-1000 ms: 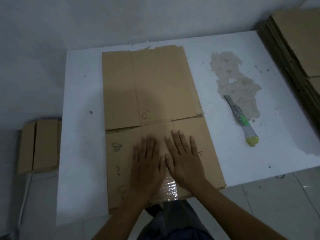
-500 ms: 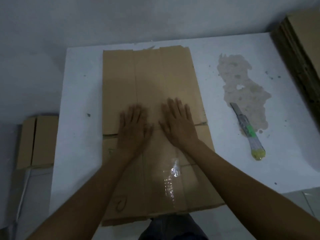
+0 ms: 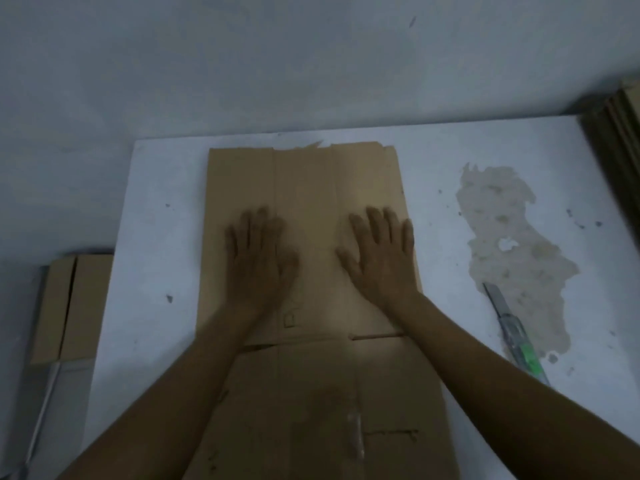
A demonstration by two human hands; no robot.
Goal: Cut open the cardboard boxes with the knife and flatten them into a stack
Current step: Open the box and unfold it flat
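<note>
**A:** What do we find along the middle of the tabletop [image 3: 159, 237]?

**B:** We find a flattened cardboard box [image 3: 304, 188]. Its ragged top reaches almost to the far edge, and its near flaps, one carrying a strip of clear tape [image 3: 356, 434], run toward the near edge.

**A:** How do we read the hands?

**B:** Both lie palm-down on the far panel with the fingers straight and spread, gripping nothing. The left hand [image 3: 258, 263] presses the panel's left half. The right hand [image 3: 381, 258] presses beside its right border.

**A:** Where do we locate the utility knife [image 3: 512, 332]?

**B:** It lies toward the right edge, apart from the box. Its blade tip rests on a worn patch [image 3: 512, 244], and the right forearm hides its handle end.

**A:** What else do we note?

**B:** A stack of flat cardboard [image 3: 620, 140] stands past the far right corner. A folded carton [image 3: 72, 306] lies below the left edge.
</note>
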